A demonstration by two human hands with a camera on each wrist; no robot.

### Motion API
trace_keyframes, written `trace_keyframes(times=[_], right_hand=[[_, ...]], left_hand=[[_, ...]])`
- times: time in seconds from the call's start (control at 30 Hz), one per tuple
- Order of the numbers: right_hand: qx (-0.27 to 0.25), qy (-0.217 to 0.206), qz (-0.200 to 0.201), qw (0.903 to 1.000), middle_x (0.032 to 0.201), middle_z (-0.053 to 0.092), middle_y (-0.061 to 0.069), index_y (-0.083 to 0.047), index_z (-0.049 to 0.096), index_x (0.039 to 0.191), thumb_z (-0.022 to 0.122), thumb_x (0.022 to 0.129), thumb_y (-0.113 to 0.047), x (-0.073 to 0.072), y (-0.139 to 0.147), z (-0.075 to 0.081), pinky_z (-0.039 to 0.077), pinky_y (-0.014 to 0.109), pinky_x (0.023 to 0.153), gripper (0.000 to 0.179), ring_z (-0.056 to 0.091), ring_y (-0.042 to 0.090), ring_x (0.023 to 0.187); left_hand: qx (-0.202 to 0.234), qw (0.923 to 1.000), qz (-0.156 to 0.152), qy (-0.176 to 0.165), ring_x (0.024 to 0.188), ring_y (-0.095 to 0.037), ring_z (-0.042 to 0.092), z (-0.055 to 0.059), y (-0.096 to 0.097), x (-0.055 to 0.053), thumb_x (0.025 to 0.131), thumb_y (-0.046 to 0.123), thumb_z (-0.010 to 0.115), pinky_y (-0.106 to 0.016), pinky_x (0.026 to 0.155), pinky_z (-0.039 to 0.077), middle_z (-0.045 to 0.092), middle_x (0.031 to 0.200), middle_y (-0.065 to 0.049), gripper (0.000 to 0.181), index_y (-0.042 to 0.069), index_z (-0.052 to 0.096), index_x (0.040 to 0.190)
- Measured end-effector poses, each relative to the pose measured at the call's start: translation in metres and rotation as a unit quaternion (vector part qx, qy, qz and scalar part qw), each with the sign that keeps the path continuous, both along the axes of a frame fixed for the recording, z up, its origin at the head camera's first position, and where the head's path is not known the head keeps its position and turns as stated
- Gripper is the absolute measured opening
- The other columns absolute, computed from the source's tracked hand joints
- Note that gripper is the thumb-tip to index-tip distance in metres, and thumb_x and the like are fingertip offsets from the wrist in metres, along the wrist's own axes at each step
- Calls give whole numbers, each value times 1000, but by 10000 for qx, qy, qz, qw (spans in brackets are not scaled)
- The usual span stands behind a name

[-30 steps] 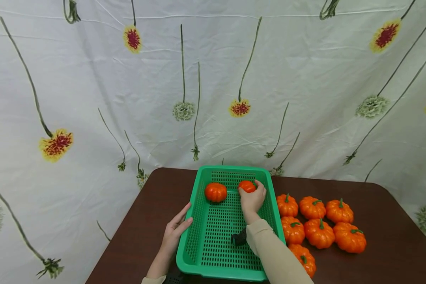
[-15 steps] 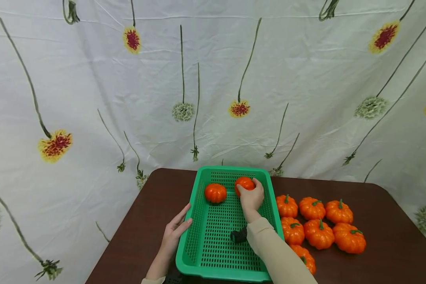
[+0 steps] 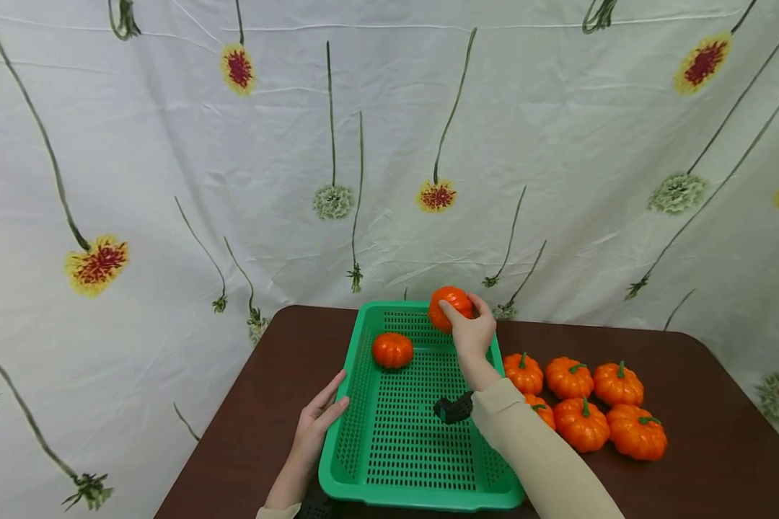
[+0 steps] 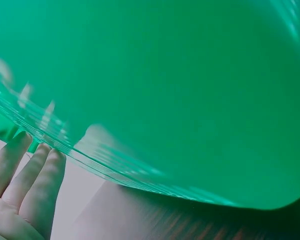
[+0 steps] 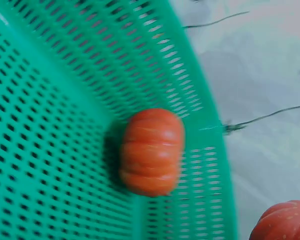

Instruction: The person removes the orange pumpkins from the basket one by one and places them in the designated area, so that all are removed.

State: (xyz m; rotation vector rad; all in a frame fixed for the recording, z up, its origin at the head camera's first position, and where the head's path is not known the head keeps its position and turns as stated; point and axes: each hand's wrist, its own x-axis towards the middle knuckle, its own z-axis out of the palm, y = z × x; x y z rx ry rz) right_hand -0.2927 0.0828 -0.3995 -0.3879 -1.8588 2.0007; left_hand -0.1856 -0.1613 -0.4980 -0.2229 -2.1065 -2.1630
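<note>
My right hand (image 3: 474, 330) grips a small orange pumpkin (image 3: 451, 308) above the far right corner of the green plastic basket (image 3: 422, 497). Part of that pumpkin shows at the lower right of the right wrist view. Another pumpkin (image 3: 392, 350) lies inside the basket at its far left, also seen as an orange ribbed pumpkin (image 5: 152, 152) in the right wrist view. My left hand (image 3: 314, 425) rests along the basket's left side, fingers straight. In the left wrist view its fingers (image 4: 42, 187) touch the basket wall (image 4: 155, 100).
Several orange pumpkins (image 3: 583, 424) with green stems stand in rows on the dark wooden table (image 3: 707, 432), right of the basket. My right sleeve hides some of them. A white cloth (image 3: 266, 144) with printed flowers hangs behind the table.
My right hand has lifted the pumpkin from inside the basket up to the height of its far rim, tilting it. The left hand stays at the basket's side.
</note>
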Motion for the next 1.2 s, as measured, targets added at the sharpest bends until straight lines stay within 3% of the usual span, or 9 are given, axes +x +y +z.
trace_keyframes(times=[0.17, 0.43, 0.57, 0.67, 0.8, 1.03, 1.2], right_hand=[[-99, 372, 138, 9992, 128, 52, 12, -5, 54, 131, 79, 76, -16, 6, 20, 22, 45, 35, 92, 61, 50, 24, 115], [38, 704, 234, 9972, 125, 54, 8, -5, 52, 133, 78, 78, -16, 29, 60, 49, 47, 28, 89, 62, 52, 18, 108], [80, 869, 98, 9961, 119, 57, 5, -5, 55, 131, 80, 76, -17, 45, 82, 57, 47, 20, 83, 61, 54, 14, 103], [-92, 969, -12, 9952, 115, 59, 3, -5, 58, 128, 80, 75, -14, 58, 97, 62, 48, 16, 78, 58, 55, 14, 101], [-230, 1113, -198, 9933, 113, 61, 2, -8, 62, 125, 81, 73, -10, 78, 117, 62, 49, 15, 74, 55, 57, 13, 101], [-420, 1641, -470, 9844, 112, 63, 5, -2, 62, 123, 74, 74, 9, 117, 143, 50, 50, 16, 73, 52, 59, 14, 98], [-768, 1654, -698, 9808, 111, 64, 7, 2, 62, 121, 71, 71, 18, 139, 157, 38, 50, 17, 74, 53, 60, 15, 98]], left_hand=[[-28, 10000, 31, -56, 129, 1, 33, 0, 0, 1, 96, 14, 53, -16, 93, 37, 37, 146, -7, 49, 8, 42, 143], [-40, 10000, 15, -88, 137, -22, 24, -1, 0, 2, 96, 14, 53, -14, 93, 35, 36, 146, -8, 49, 8, 41, 143], [-39, 9999, 31, -119, 137, -21, 26, -2, 0, 2, 96, 14, 54, -15, 93, 36, 37, 147, -9, 49, 7, 42, 143], [-63, 9999, 61, -132, 135, -13, 29, -3, 0, 1, 96, 16, 54, -16, 93, 37, 37, 147, -9, 49, 8, 42, 143], [-51, 9999, 50, -105, 131, -2, 32, -3, 1, 0, 95, 15, 55, -17, 93, 38, 37, 147, -8, 50, 9, 42, 143], [-34, 10000, -11, 54, 134, -11, 28, -2, 0, 0, 96, 12, 53, -15, 94, 36, 36, 147, -9, 49, 7, 41, 142], [-63, 9997, 12, 236, 128, 4, 33, -2, 0, 1, 95, 7, 53, -14, 94, 35, 36, 146, -12, 48, 3, 41, 142]])
